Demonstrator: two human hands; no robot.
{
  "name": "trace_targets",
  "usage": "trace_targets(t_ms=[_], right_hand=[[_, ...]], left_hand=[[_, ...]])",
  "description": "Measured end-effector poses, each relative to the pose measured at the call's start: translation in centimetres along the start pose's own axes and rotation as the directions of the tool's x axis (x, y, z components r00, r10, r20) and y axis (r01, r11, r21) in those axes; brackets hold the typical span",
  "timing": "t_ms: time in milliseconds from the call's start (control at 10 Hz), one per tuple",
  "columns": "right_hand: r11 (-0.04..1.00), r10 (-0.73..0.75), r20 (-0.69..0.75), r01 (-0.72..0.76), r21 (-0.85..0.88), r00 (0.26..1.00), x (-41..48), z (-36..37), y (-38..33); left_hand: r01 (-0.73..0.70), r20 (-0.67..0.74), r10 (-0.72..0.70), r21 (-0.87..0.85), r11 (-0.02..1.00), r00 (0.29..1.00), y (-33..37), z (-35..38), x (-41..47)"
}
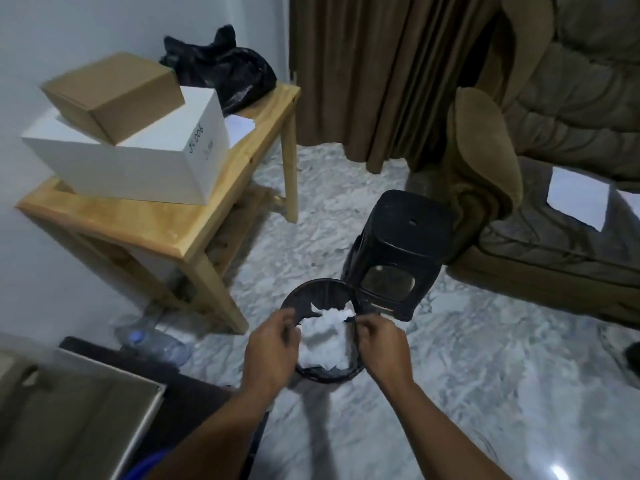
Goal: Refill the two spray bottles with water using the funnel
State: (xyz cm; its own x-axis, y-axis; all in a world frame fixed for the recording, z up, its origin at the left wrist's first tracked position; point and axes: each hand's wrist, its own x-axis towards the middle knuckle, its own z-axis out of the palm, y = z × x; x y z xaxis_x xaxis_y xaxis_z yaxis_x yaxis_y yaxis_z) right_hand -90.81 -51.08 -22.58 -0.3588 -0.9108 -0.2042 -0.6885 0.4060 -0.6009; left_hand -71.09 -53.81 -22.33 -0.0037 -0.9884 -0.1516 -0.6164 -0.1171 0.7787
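Head-worn view, forward and steeply downward.

Clear bottle (152, 337) blurred, bin liner (304, 296) rim partly hidden by hands (272, 344) (381, 346), sofa (571, 98) cut off at right.

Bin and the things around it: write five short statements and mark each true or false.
1. The bin holds crumpled white paper. True.
2. The brown box lies under the white box. False: it sits on top of it.
3. The black stool stands beside the bin. True.
4. The black bag lies on the floor. False: it is on the wooden table.
5. The right hand pinches the bin's liner. True.
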Motion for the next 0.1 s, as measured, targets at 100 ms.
trace_targets(t_ms=[100], right_hand=[[0.985,0.130,0.148,-0.145,0.096,0.980,-5.98,0.01,0.75]], left_hand=[[0.133,0.074,-0.124,-0.135,0.982,0.990,-4.79,-0.43,-9.67]])
